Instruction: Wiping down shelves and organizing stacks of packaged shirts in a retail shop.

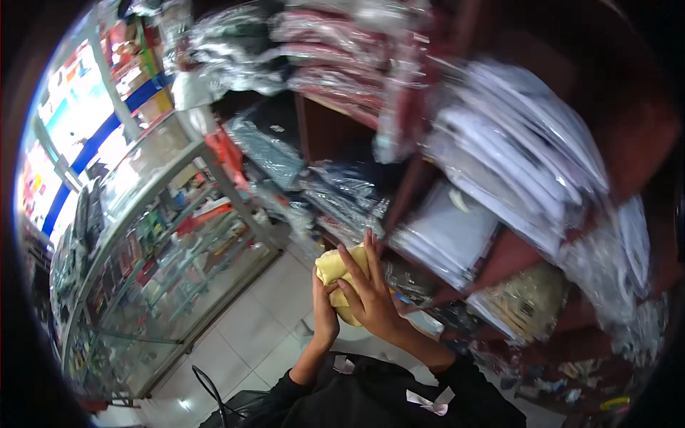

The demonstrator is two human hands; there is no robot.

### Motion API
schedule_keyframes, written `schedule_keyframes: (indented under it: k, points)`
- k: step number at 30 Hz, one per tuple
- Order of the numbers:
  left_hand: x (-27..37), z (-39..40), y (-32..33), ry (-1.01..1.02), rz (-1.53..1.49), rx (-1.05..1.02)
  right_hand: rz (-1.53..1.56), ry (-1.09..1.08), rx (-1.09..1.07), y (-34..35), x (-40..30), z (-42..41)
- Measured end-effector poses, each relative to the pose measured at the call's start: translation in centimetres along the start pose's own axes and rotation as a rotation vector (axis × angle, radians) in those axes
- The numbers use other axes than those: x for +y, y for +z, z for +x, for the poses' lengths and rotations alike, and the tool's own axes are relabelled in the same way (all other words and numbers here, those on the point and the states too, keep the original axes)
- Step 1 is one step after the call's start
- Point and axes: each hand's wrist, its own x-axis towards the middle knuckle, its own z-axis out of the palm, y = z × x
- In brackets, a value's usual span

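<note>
Both my hands are around a folded yellow cloth (pixel 334 267) in front of my body. My left hand (pixel 325 313) supports its left side, with the thumb near the cloth's middle. My right hand (pixel 369 291) lies over its right side, fingers spread and fingertips towards the far edge. The cloth is bundled, and a rounded yellow part hangs below the hands. What kind of cloth item it is, I cannot tell. Black sleeves cover my forearms.
A glass display case (pixel 176 235) of small goods stands on the left. Shelves on the right hold white plastic-wrapped garments (pixel 514 155); red wrapped packs (pixel 337 64) are stacked at the top. Dark wrapped packs (pixel 348 198) lie beyond my hands. Pale floor tiles (pixel 241 326) show below.
</note>
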Motion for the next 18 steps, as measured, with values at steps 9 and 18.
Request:
schedule_keyframes:
  k: [9, 18]
  points:
    - [13.1, 7.9, -14.8, 0.331, 0.393, 0.232, 0.41, -0.216, -0.087, 18.2, -4.4, 13.9]
    - [18.3, 13.7, -24.9, 0.493, 1.336, 0.543, 0.555, -0.274, -0.232, 29.4, -5.4, 23.3]
